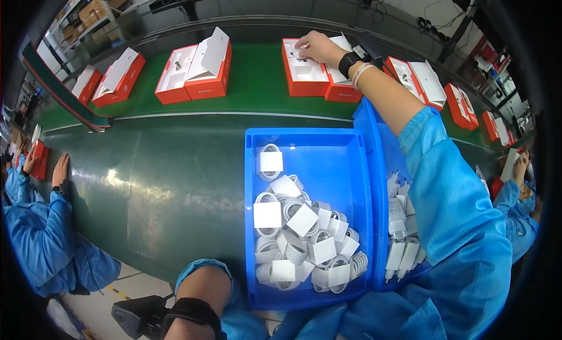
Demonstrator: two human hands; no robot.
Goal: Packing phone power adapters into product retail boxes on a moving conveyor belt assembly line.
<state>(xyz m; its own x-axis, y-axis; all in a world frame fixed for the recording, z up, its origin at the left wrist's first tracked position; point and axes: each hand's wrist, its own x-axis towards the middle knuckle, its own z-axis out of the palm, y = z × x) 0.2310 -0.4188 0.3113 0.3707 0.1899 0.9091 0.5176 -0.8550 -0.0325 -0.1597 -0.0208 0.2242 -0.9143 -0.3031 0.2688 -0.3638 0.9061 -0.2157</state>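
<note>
My right hand (321, 48) reaches over an opened red box (307, 88) on the green belt. Its fingers are bent and pressed together at the box's white inner tray, with a small thing at the fingertips that I cannot make out. My left forearm (206, 286) is at the lower edge, its hand outside the picture. In front of me a blue bin (310, 142) holds several coiled white cables (303, 219) with white paper wraps. To its right, partly under my right arm, a second blue bin (380, 142) holds several white plug adapters (396, 255).
Further opened red boxes with white lids stand along the green belt (257, 82), such as one box (208, 91) to the left. A curved guard (64, 100) rises at the far left. Co-workers in blue sit left (47, 240) and right (515, 205), handling boxes.
</note>
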